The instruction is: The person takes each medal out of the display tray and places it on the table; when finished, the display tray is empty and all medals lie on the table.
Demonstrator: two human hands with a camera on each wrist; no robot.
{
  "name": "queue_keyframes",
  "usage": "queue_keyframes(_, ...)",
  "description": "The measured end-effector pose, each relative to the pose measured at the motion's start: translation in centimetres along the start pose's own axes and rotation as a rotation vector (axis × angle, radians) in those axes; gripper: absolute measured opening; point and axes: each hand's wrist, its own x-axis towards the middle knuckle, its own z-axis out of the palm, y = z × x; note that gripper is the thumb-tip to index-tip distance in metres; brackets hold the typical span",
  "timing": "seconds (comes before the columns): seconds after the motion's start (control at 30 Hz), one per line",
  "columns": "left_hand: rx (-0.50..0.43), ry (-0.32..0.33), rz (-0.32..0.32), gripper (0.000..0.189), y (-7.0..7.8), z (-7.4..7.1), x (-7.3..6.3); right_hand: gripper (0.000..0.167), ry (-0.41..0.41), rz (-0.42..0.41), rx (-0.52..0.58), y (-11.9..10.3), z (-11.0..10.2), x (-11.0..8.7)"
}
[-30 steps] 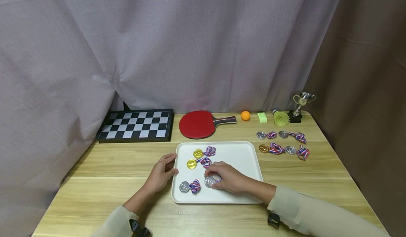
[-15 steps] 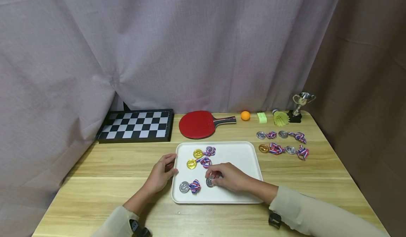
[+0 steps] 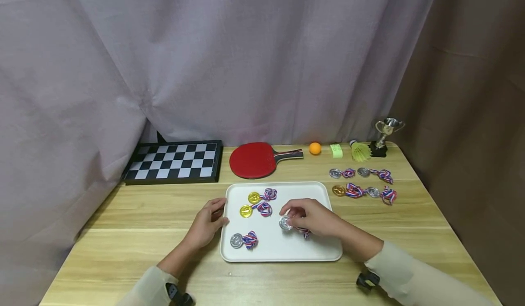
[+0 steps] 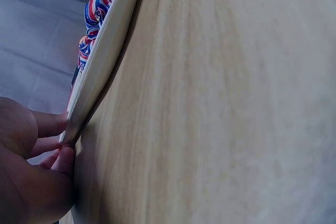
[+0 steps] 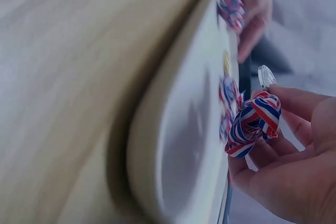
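Note:
In the head view my right hand (image 3: 313,217) pinches a silver medal (image 3: 285,223) above the white tray (image 3: 283,257). Its bundled red, white and blue ribbon (image 5: 254,124) hangs below the fingers in the right wrist view. My left hand (image 3: 205,224) holds the tray's left edge, with thumb and fingertips at the rim. Two gold medals, an upper gold medal (image 3: 254,197) and a lower gold medal (image 3: 246,211), lie at the tray's upper left. A second silver medal (image 3: 236,241) lies at its lower left. All have bundled striped ribbons.
Right of the tray lie a bronze-coloured medal (image 3: 338,190) and several silver medals (image 3: 335,173). Along the back stand or lie a chessboard (image 3: 176,161), a red table tennis bat (image 3: 253,160), an orange ball (image 3: 315,148), a yellow-green block (image 3: 336,150), a shuttlecock (image 3: 361,151) and a trophy cup (image 3: 385,133).
My right hand has gripped the silver medal, lifted it and carried it to the right and away from me. The left hand stays at the tray's edge.

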Motion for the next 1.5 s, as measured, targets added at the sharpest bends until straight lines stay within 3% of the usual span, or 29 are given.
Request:
queue_keyframes(0.23, -0.001, 0.001, 0.002, 0.057, 0.0, -0.2, 0.0, 0.018, 0.102, 0.07, 0.081, 2.2, -4.4, -2.1)
queue_keyframes(0.53, 0.005, -0.004, 0.009, 0.056, -0.1, -0.1, -0.1, 0.021, 0.266, 0.198, -0.06, 5.9, -8.8, -5.5)
queue_keyframes(0.93, 0.004, -0.002, 0.0, 0.056, -0.1, 0.1, -0.2, 0.013, 0.312, 0.19, -0.269, 8.3, -8.2, -7.0)
queue_keyframes(1.2, -0.003, 0.001, 0.004, 0.056, -0.1, 0.1, -0.1, 0.015, 0.371, 0.197, -0.288, 8.7, -7.3, -7.2)
queue_keyframes(1.5, 0.001, 0.003, -0.004, 0.057, -0.1, 0.0, 0.0, 0.017, 0.379, 0.169, -0.33, 8.9, -7.4, -7.1)
